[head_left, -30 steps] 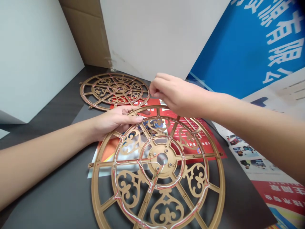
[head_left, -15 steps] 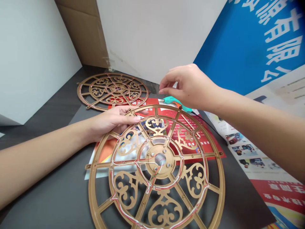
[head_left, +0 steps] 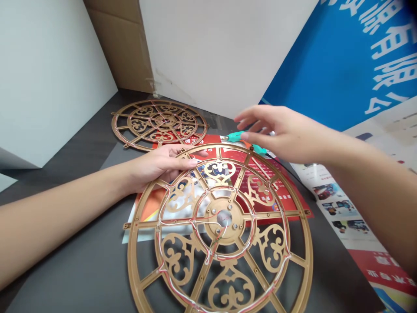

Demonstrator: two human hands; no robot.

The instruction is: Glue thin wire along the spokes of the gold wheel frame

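Note:
A large gold openwork wheel-shaped frame [head_left: 224, 219] lies flat in front of me, with thin red and white wires strung along its spokes and rings. My left hand [head_left: 163, 163] lies across its upper left rim, fingers curled over the rim. A smaller-looking, farther frame of the same pattern [head_left: 159, 123] lies beyond it. My right hand [head_left: 276, 132] hovers with fingers apart just above a teal glue gun [head_left: 236, 137], whose middle it hides. The glue gun lies behind the near frame's top rim, and I cannot tell whether the fingers touch it.
Red and white printed flyers [head_left: 276, 195] lie under the near frame. A black cord [head_left: 289, 174] runs right from the glue gun. Behind the dark table [head_left: 65, 252] stand white boards and cardboard [head_left: 120, 43]. A printed blue banner [head_left: 325, 74] lies at the right.
My right hand has moved down and right, from beside the glue gun to over it. My left hand stays on the rim. The view has shifted slightly.

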